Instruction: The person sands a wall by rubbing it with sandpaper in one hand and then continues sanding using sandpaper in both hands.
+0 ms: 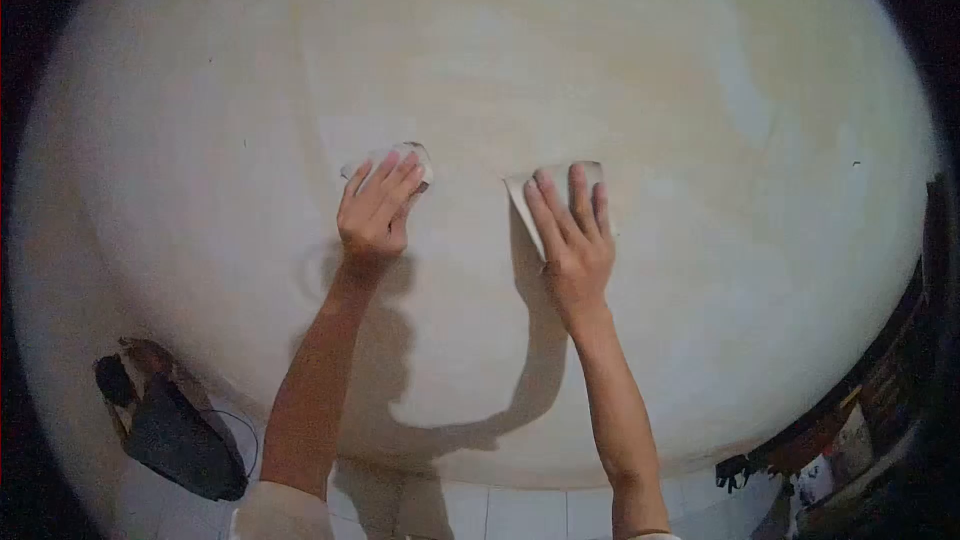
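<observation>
Against a pale, patchy wall point(460, 60), my left hand point(378, 208) presses a crumpled whitish piece point(421, 155) that looks like cloth or paper, its fingers wrapped over it. To the right, my right hand point(575, 230) lies with fingers stretched over a flat light sheet point(520, 187), holding it to the wall under the fingers. The sheet's upper edge and left corner show beyond the fingertips. Both hands are at about the same height, apart from each other. Their shadows fall on the wall below.
A dark bag-like object point(185, 437) with a thin cable sits at the lower left. Cluttered items point(850, 440) stand on the lower right, near a small black object point(735, 470). Pale floor tiles point(527, 515) run along the wall's base.
</observation>
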The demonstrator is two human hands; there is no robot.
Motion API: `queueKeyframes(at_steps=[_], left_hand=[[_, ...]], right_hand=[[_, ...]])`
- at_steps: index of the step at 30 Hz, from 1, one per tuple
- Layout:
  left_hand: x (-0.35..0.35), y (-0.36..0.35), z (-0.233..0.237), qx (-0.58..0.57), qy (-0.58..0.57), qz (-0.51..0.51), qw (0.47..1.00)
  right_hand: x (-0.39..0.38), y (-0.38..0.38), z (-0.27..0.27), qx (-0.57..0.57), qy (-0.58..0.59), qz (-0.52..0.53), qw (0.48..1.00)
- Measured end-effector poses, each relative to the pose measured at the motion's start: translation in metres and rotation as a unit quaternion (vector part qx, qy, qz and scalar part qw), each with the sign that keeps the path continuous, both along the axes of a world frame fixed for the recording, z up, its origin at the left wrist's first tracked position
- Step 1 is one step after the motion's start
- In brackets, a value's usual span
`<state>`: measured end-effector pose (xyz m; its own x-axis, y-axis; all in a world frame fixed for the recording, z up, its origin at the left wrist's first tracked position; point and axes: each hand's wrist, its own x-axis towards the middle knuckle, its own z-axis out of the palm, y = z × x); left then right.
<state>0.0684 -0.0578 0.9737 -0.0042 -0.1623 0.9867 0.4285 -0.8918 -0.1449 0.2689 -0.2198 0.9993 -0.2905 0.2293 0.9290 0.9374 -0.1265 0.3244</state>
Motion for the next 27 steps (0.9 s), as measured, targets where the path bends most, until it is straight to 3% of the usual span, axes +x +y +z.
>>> queueKeyframes(at_steps=[5,7,9,10,12,15,18,20,21,23,27], left_hand=[[-0.001,0.005,-0.003,0.006,0.005,0.010,1.000],[-0.004,0.004,-0.001,0.007,0.014,0.008,1.000],[-0.010,0.003,0.003,-0.027,0.025,-0.029,0.999],[-0.022,0.003,0.003,-0.025,0.032,-0.041,0.998],[-0.046,0.004,0.006,-0.024,0.085,-0.031,0.996],[-0.092,0.053,-0.008,0.024,0.013,-0.074,0.997],[-0.148,0.091,-0.003,0.121,-0.042,0.001,0.992],[-0.171,0.103,-0.017,-0.063,-0.115,-0.007,0.991],[-0.182,0.109,-0.018,-0.063,-0.110,-0.016,0.992],[-0.200,0.121,-0.016,-0.046,-0.097,0.076,0.991],[-0.209,0.149,-0.036,-0.119,-0.072,-0.012,0.990]], right_hand=[[-0.018,0.007,0.004,0.014,0.046,-0.015,0.999],[-0.023,0.015,0.001,-0.016,-0.004,0.023,1.000],[-0.021,0.014,0.010,0.004,-0.002,0.010,1.000],[-0.035,0.013,0.016,0.079,0.096,-0.004,0.992],[-0.050,0.023,0.012,0.076,0.079,-0.006,0.994],[-0.061,0.030,0.016,0.032,0.040,0.006,0.999],[-0.054,0.037,0.019,0.171,0.157,-0.056,0.971],[-0.073,0.047,0.011,0.122,0.115,-0.046,0.985],[-0.084,0.050,0.008,0.070,0.073,-0.034,0.994],[-0.094,0.051,0.009,0.044,0.056,-0.013,0.997],[-0.103,0.067,0.013,0.145,0.159,-0.056,0.975]])
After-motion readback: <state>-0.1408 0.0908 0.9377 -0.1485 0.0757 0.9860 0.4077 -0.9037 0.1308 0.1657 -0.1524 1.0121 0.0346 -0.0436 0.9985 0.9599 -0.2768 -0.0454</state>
